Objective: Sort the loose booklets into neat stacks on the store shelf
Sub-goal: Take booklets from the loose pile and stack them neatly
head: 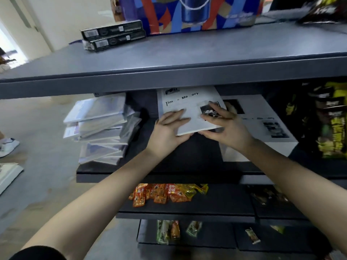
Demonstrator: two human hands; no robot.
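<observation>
A white booklet (pixel 189 107) with black lettering and a small photo lies on the dark second shelf (pixel 187 152), its far end under the top shelf. My left hand (pixel 168 130) holds its near left corner, fingers on the cover and thumb at the near edge. My right hand (pixel 224 123) grips its near right corner, fingers spread over the photo. To the right lies another white booklet (pixel 262 132), partly under the first. At the shelf's left end a leaning pile of plastic-wrapped booklets (pixel 101 128) stands several high.
The grey top shelf (pixel 169 59) carries two black boxes (pixel 112 35) and a colourful bag (pixel 187 14). Black and yellow snack bags (pixel 330 119) fill the right side. Orange snack packets (pixel 163 193) lie on the lower shelf. White booklets (pixel 8 175) sit on the floor at left.
</observation>
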